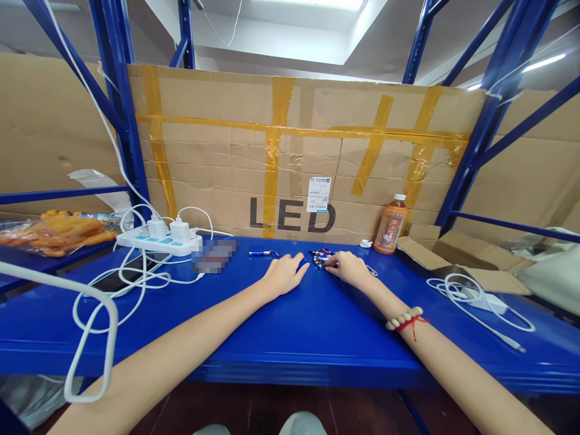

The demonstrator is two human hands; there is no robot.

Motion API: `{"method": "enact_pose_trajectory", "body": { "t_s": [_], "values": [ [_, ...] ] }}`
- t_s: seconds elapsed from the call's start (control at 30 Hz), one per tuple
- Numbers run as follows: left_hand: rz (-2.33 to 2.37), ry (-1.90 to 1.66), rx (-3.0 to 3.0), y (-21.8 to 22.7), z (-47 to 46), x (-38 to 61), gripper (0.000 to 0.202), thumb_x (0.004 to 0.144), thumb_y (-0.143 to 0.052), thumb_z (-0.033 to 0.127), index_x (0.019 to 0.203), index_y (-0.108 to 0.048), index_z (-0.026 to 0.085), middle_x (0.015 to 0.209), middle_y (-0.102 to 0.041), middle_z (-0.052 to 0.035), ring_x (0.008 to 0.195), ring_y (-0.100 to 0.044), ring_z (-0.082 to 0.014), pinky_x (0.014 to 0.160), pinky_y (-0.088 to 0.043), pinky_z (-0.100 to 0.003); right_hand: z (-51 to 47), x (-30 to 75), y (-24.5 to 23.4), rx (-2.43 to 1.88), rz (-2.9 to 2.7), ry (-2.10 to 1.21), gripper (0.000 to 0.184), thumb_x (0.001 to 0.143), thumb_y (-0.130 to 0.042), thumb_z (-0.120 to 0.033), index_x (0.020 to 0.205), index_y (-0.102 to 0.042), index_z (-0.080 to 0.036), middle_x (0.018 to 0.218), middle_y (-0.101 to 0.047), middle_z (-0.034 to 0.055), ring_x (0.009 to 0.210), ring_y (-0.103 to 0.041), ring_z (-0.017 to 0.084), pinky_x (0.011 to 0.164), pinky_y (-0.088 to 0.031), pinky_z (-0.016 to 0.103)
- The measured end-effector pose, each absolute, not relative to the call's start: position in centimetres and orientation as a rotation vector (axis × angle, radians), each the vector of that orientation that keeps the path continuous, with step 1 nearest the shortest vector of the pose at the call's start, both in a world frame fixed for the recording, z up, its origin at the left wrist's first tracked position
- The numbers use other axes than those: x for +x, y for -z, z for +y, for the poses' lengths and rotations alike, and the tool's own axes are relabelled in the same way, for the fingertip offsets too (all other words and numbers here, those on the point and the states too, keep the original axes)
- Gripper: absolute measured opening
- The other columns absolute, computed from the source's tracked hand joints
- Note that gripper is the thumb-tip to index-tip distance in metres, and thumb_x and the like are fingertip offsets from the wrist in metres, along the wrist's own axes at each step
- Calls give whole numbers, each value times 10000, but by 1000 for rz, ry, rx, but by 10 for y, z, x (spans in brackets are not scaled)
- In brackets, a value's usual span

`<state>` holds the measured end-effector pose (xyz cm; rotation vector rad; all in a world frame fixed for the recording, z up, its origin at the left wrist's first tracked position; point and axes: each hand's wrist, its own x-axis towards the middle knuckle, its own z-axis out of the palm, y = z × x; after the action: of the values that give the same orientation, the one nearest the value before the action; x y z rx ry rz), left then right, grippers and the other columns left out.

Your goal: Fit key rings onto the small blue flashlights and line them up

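Both my arms reach forward over a blue metal shelf point(290, 326). My left hand point(284, 273) rests on the shelf with its fingers curled, and a small blue object point(302, 263) shows at its fingertips. My right hand point(348, 267) is closed in a pinch at a small pile of dark blue and silver items point(321, 256) and touches them. A single small blue item point(261, 254) lies apart, left of my left hand. A bead bracelet with a red string point(406, 318) sits on my right wrist.
A white power strip point(158, 241) with two chargers and looping white cables stands at the left, over a phone point(129, 275). An orange drink bottle point(390, 225) stands at the back right before a taped cardboard wall. An open cardboard box point(457, 257) and a coiled cable point(471, 296) lie right.
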<state>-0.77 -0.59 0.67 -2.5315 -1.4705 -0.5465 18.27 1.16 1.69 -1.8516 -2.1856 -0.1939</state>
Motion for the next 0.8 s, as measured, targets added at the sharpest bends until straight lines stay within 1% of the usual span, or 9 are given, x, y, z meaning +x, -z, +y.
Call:
{"method": "enact_pose_trajectory", "body": {
  "t_s": [0.17,0.33,0.43,0.5,0.57,0.67,0.8],
  "values": [
    [-1453,555,-2513,-4,-4,-7,373,900,-183,418,1023,-460,199,835,-598,-75,816,-594,-227,653,-448,-315,9,181,-19,-1845,-2182,170,147,723,-562,-267,792,-691,-284,861,-695,-22,857,-617,191,614,-414,245],
    [-1418,568,-2530,-5,-3,-8,331,906,-192,400,996,-448,209,848,-574,-62,796,-576,-206,616,-441,-286,4,175,-23,-1877,-2179,156,163,706,-550,-267,787,-691,-257,872,-694,1,849,-615,187,612,-408,237],
    [-1357,631,-2560,-6,-3,-10,287,913,-211,362,949,-448,203,866,-553,-54,836,-546,-183,641,-438,-262,4,173,-22,-1874,-2164,161,158,700,-544,-252,759,-691,-247,859,-694,12,835,-616,189,614,-406,238],
    [-1347,660,-2576,-6,-2,-10,271,914,-218,347,941,-444,201,870,-544,-50,849,-534,-175,664,-438,-259,5,173,-20,-1831,-2127,159,154,711,-537,-272,730,-687,-242,835,-693,14,824,-615,192,616,-407,244],
    [-1369,663,-2580,-5,-2,-10,266,913,-224,351,959,-440,202,867,-535,-49,840,-535,-175,675,-439,-265,7,173,-18,-1719,-2068,134,166,729,-527,-305,736,-681,-242,838,-690,6,802,-613,183,618,-409,247],
    [-1416,630,-2578,-5,0,-9,288,911,-217,374,1003,-432,205,866,-525,-49,813,-551,-180,679,-442,-277,7,170,-17,-1428,-1969,75,178,749,-525,-326,793,-674,-240,837,-681,-2,701,-596,138,607,-415,236],
    [-1437,571,-2583,-6,-1,-9,324,914,-185,377,1035,-426,198,888,-530,-58,821,-566,-186,688,-443,-283,3,160,-19,-1059,-1933,-2,201,754,-542,-338,807,-672,-194,800,-661,24,590,-549,101,573,-426,218]
  ]
}}
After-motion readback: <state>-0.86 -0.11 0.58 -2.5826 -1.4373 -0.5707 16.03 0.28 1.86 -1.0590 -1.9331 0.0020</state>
